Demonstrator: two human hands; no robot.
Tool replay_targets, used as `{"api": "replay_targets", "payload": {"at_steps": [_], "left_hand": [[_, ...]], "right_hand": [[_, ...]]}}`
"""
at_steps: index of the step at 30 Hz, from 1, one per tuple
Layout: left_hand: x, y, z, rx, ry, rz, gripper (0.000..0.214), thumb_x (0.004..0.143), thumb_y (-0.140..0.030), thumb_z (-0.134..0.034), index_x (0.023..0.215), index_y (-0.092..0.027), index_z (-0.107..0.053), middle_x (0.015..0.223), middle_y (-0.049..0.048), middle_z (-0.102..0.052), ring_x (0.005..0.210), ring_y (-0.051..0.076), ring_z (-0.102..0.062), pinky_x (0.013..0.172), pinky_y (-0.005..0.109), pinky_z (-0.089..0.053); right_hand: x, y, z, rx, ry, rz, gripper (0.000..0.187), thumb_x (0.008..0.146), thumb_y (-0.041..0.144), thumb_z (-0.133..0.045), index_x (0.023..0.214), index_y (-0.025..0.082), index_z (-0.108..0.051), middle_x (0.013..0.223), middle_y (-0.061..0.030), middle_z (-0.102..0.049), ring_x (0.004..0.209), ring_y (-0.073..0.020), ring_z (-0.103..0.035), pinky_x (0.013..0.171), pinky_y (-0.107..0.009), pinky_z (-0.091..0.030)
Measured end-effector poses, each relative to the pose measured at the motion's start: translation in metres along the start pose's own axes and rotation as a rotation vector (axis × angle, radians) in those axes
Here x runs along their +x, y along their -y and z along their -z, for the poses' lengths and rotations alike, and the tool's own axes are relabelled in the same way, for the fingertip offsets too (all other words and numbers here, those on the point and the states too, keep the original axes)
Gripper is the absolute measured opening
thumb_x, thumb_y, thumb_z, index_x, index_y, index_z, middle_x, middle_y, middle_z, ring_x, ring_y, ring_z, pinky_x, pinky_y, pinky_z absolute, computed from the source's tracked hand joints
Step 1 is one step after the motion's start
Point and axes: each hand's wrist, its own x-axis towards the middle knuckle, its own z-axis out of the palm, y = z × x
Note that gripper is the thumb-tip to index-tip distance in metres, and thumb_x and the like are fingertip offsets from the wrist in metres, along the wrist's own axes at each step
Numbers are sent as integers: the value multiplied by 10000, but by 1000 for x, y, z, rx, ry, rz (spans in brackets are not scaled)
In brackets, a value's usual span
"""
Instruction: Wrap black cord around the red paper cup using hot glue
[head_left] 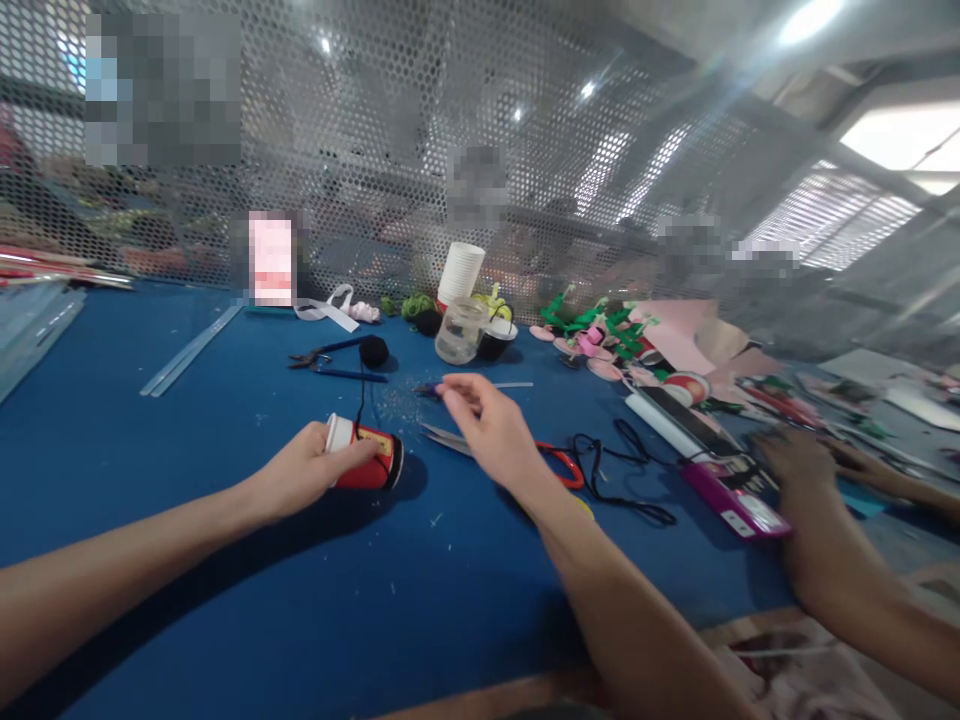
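Observation:
My left hand [300,468] is closed around a red paper cup [358,475] with a white rim, tilted on its side above the blue table. Black yarn is wrapped on the cup and runs up to a small black yarn ball [373,351]. My right hand [491,425] is pinched, with a small dark bluish thing at its fingertips, too blurred to name. Under that hand lie scissors [566,468] with orange-red handles, partly hidden. Blue-handled pliers [349,375] rest beside the yarn ball.
At the back stand stacked white paper cups [461,270], a clear plastic jar [459,332] and green-and-pink craft flowers [592,335]. A purple-and-white glue gun or similar tool [735,500] lies right, its black cord [622,490] looped nearby. Another person's arms [832,540] work at the right.

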Motion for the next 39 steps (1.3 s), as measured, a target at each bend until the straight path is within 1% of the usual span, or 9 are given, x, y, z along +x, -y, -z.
{"api": "replay_targets", "payload": {"at_steps": [3,4,7,10,16,21,24,27,39], "left_hand": [[0,-3,1,9,-5,5,347,667,-454,-470,511,-145,-472,457,-57,-360,440,67,-274,421,205,-187],[0,-4,1,14,-3,2,342,665,-448,-471,500,-149,-459,453,-60,-349,436,65,-263,418,206,-181],[-1,-7,1,35,6,2,337,664,-440,-465,482,-162,-413,446,-65,-320,427,64,-239,411,212,-160],[-2,-9,1,62,17,9,344,669,-446,-452,473,-175,-370,438,-65,-292,423,68,-225,409,223,-140],[-3,-10,2,102,12,3,353,682,-455,-432,477,-178,-354,436,-67,-280,420,68,-214,406,226,-129],[0,-10,5,108,-13,11,369,677,-467,-446,468,-178,-354,424,-71,-283,409,64,-214,398,220,-136],[0,-11,7,106,-8,27,360,661,-468,-465,469,-173,-390,419,-71,-294,398,64,-225,391,220,-139],[-1,-14,6,88,-14,55,336,651,-457,-478,485,-168,-436,418,-69,-309,391,66,-240,388,220,-143],[3,-9,9,57,-78,124,357,619,-499,-500,509,-161,-469,420,-62,-362,390,69,-271,388,211,-167]], "right_hand": [[20,-20,14,-487,58,-216,258,777,210,-415,985,96,-517,991,-134,-571,919,-190,-530,767,-282,-403],[25,-26,16,-550,90,-250,236,751,189,-444,935,83,-547,981,-155,-570,937,-220,-518,770,-299,-393],[35,-42,15,-606,188,-313,88,642,124,-539,703,103,-598,839,-160,-606,885,-263,-535,699,-294,-402],[39,-52,9,-609,219,-360,61,597,84,-549,636,109,-588,792,-164,-613,843,-272,-550,645,-281,-398],[36,-59,10,-493,147,-394,265,637,149,-514,894,86,-536,831,-147,-609,767,-233,-570,579,-258,-392],[22,-39,23,-282,88,-335,347,662,167,-486,1004,120,-450,844,-69,-598,666,-136,-569,593,-227,-417],[7,-21,29,156,223,-346,160,661,204,-513,796,117,-501,626,-15,-554,532,-102,-528,533,-219,-424],[-6,-7,31,401,366,-328,164,671,264,-544,762,128,-525,576,7,-523,492,-83,-490,475,-205,-403],[-30,9,26,190,438,-296,267,714,392,-505,695,131,-557,451,17,-498,351,-67,-425,339,-173,-371]]}}
